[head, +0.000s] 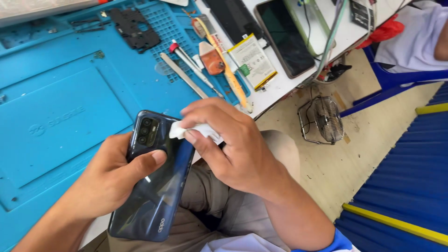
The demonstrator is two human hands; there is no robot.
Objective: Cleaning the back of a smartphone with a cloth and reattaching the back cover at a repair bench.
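My left hand [109, 179] grips a dark blue phone [151, 186] from the left side, back cover up, thumb lying across the cover just below the camera block. My right hand [231, 144] pinches a small white cloth [193, 130] and presses it on the phone's upper right edge, beside the cameras. The phone is held over my lap, at the edge of the blue work mat [60, 116].
On the mat lie a black inner frame part [133, 28], metal tweezers [182, 74], a red-tipped tool [191, 63] and an orange pick [213, 61]. A flat battery [252, 59] and a dark phone screen [284, 35] rest on the white table. A small fan [326, 119] stands on the floor.
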